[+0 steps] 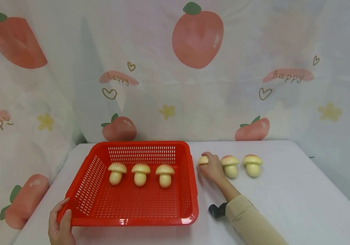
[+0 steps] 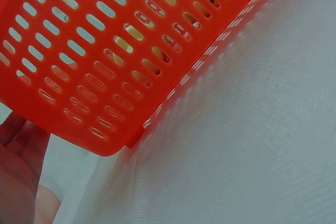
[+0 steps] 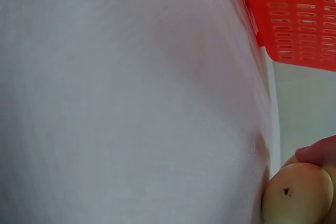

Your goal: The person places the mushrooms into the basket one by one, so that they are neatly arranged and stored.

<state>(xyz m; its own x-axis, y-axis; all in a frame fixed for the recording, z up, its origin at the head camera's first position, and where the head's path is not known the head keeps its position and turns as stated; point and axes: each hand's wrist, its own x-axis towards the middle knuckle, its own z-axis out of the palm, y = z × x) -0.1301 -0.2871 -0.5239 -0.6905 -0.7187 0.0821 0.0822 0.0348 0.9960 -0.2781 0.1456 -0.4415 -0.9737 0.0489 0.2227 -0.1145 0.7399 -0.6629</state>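
basket: glossy plastic | mushrooms: smooth, slight sheen | table cover: matt cloth | sleeve: matt cloth

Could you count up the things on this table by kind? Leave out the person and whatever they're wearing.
Red basket: 1
Mushroom-shaped pieces: 6 (3 in the basket, 2 on the table, 1 held by the right hand)
Total: 7
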